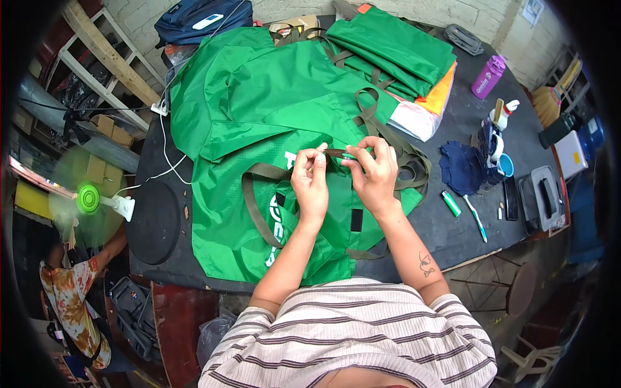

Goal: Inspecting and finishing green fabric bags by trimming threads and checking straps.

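Spread over the table is a large green fabric bag [259,136] with white lettering and olive webbing handles. Above its middle, my left hand [310,184] is closed in a pinch on a dark olive webbing strap [336,153]. My right hand [375,174] is also closed, its fingers pinched at the other end of that short stretch of strap. A small pale and green thing shows at the right fingertips, too small to name. One handle loop [249,200] lies left of my left hand. A black patch [356,220] sits on the fabric below my right hand.
Folded green bags [394,52] are stacked at the back right. A purple bottle [488,77], navy cloth [460,167], green lighter [451,203] and toothbrush [475,218] lie to the right. A green fan [88,199] is at left, near another person [74,291].
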Tool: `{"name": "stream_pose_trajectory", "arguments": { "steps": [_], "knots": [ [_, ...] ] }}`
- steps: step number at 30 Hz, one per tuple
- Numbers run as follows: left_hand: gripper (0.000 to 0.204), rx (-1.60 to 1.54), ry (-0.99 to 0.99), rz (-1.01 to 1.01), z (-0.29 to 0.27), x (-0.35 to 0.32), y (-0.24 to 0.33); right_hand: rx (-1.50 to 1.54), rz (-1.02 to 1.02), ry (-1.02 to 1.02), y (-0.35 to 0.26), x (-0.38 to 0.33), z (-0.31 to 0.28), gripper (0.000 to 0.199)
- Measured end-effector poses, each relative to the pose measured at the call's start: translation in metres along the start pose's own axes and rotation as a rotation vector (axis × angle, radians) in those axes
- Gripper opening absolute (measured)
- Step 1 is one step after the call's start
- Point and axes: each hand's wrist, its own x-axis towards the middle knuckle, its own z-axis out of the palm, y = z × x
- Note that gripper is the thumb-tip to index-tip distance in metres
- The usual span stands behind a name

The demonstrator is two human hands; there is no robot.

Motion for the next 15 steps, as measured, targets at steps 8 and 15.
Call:
{"name": "stream_pose_trajectory", "arguments": {
  "steps": [8, 15],
  "knots": [
    [0.007, 0.023, -0.008, -0.011, -0.001, 0.0, 0.0, -0.027, -0.07, 0.089, 0.009, -0.011, 0.012, 0.021],
    [0.017, -0.098, 0.036, -0.086, -0.003, 0.0, 0.007, 0.256, 0.329, 0.126, 0.028, -0.02, 0.017, 0.034]
  ]
}}
